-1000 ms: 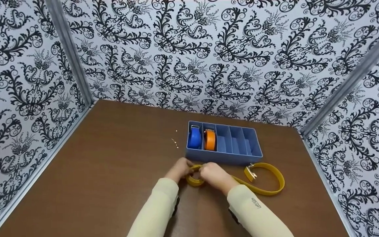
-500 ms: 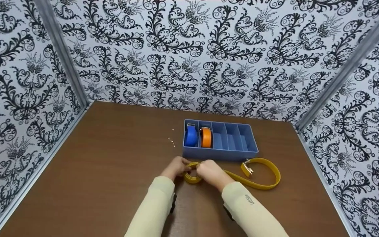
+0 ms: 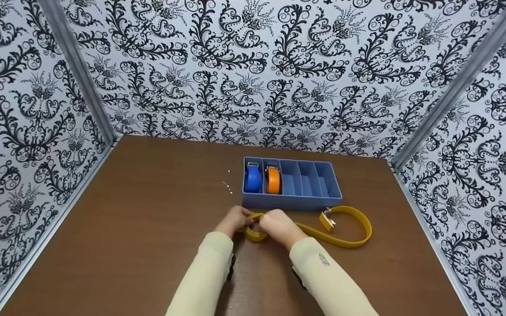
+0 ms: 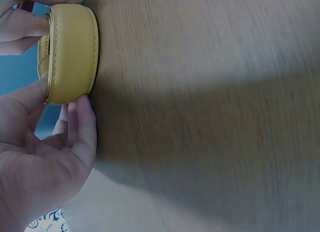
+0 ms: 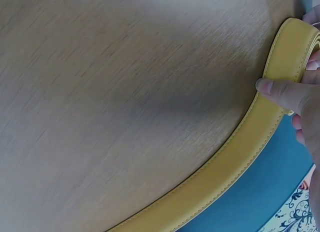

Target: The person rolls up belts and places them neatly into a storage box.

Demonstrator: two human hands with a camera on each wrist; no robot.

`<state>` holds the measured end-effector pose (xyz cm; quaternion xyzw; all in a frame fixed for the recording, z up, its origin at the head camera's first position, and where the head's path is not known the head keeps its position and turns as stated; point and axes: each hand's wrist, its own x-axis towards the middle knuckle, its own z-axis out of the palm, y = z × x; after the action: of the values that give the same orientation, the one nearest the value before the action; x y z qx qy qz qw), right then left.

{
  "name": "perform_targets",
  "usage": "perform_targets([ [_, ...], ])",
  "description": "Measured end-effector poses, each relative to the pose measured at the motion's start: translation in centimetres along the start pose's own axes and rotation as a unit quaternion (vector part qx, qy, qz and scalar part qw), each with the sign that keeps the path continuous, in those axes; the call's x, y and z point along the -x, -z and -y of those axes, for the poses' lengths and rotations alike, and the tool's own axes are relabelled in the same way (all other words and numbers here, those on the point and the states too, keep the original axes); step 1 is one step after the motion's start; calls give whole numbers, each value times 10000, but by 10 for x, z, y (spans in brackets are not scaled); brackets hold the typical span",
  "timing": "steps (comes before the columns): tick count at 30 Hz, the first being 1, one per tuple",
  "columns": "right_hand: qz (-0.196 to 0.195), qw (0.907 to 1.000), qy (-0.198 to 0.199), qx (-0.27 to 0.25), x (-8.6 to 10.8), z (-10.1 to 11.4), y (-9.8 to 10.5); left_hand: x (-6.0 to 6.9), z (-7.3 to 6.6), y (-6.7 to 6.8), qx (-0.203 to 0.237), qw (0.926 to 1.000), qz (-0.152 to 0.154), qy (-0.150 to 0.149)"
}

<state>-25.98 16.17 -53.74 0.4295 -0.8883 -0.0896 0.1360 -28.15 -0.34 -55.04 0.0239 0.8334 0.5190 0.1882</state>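
A yellow belt [image 3: 345, 242] with stitched edges is partly wound into a coil standing on its edge. My left hand [image 3: 233, 220] pinches the coil's left side between thumb and fingers, as the left wrist view shows around the coil [image 4: 75, 52]. With my right hand [image 3: 278, 225] I grip the coil's right side; in the right wrist view the thumb [image 5: 280, 91] presses on the outer strap. From there the unrolled length runs right and loops back to a metal buckle [image 3: 328, 218]. Some fingertips inside the coil are hidden.
Behind my hands stands a blue divided box [image 3: 292, 202]. A rolled blue belt [image 3: 253, 179] is in its leftmost compartment, a rolled orange belt [image 3: 273, 181] beside it. Small pale crumbs [image 3: 228, 188] lie left of the box. Patterned walls enclose the brown table [image 3: 147, 210].
The head view has shifted slightly, so the whole scene appears a little further left and up. Both hands stay on the coil, with hardly any visible change in the belt.
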Motion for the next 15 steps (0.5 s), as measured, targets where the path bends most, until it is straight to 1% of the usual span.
perform_targets([
  [5, -77, 9999, -61, -25, -2, 1, 1, 2, 0, 3, 37, 9998, 70, 155],
  [7, -24, 9999, -99, -25, -2, 2, 1, 3, -1, 4, 59, 9997, 77, 210],
  [9, 71, 9998, -185, -54, -2, 2, 2, 3, -1, 4, 104, 9997, 106, 189],
  [11, 171, 9995, -268, 33, -2, 3, 3, 1, 0, 3, 147, 9997, 147, 127],
  [15, 198, 9991, -329, 151, -2, 4, 6, -3, 2, 1, 144, 9998, 113, 19],
])
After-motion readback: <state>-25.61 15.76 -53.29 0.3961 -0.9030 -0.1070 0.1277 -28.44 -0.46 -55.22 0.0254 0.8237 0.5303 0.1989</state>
